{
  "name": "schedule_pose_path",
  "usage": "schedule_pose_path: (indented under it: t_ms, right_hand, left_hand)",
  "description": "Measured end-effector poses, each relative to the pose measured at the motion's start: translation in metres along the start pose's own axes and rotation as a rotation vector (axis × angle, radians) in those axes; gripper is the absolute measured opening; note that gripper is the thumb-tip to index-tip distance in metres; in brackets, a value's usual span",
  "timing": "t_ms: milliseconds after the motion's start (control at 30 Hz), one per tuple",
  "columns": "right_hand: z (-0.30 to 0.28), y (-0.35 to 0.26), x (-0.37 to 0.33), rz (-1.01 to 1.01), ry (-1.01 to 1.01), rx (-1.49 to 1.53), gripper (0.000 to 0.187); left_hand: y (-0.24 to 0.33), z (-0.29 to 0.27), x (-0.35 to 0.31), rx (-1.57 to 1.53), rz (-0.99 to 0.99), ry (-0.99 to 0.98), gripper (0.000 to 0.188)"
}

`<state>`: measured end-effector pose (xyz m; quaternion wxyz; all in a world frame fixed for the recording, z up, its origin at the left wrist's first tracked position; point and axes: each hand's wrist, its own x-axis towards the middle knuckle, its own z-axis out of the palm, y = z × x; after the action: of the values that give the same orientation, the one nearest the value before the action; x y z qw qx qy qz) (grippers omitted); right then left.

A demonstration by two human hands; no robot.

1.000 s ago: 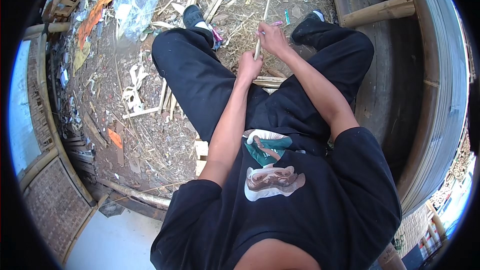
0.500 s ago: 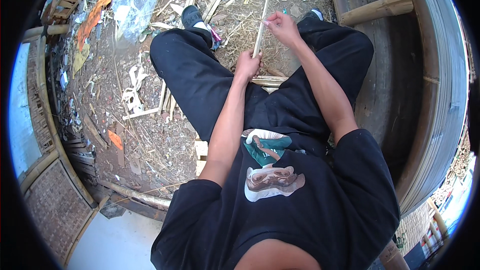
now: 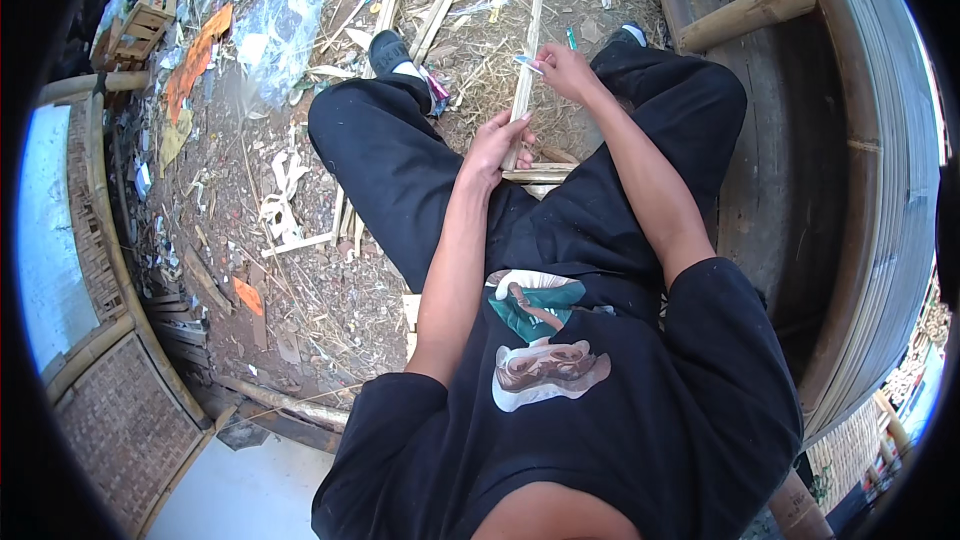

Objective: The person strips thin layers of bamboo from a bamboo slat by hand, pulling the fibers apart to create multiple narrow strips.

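Observation:
A long, pale bamboo strip [image 3: 535, 25] runs from between my thighs up past the top of the view. My left hand [image 3: 494, 146] is closed around its lower end, thumb along the strip and fingertips showing on its right side. Just above, on the right of the strip, my right hand [image 3: 566, 72] pinches a small, flat, pale bluish piece [image 3: 527, 62]. The piece looks like a blade, but it is too small to tell. Its tip lies against or in front of the strip. Below my left hand, short bamboo pieces [image 3: 540, 177] lie crosswise between my legs.
Split bamboo lengths [image 3: 445, 2] lie on the littered dirt ground beyond my feet. Clear plastic sheeting [image 3: 278, 35] and orange scraps [image 3: 198, 60] are at the left, near a wooden crate [image 3: 148, 5]. On the right stands a bamboo-framed bench [image 3: 765, 15].
My left hand has turned and come slightly lower with the strip. My right hand has moved a little down, and the small pale piece in its fingers now shows. The view has shifted slightly.

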<state>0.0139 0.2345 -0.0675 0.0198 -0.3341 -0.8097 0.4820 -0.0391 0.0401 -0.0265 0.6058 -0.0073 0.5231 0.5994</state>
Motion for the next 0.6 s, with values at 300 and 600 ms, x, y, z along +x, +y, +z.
schedule_pose_path:
  t_ms: [300,600]
  right_hand:
    - [0.01,-0.002,-0.008,-0.103,0.012,-0.175,0.032]
    - [0.017,0.018,-0.004,-0.144,0.214,-0.081,0.02]
  left_hand:
    - [-0.002,0.0,-0.012,-0.054,-0.006,0.053,0.044]
    - [0.002,0.01,-0.011,-0.085,0.009,0.065,0.045]
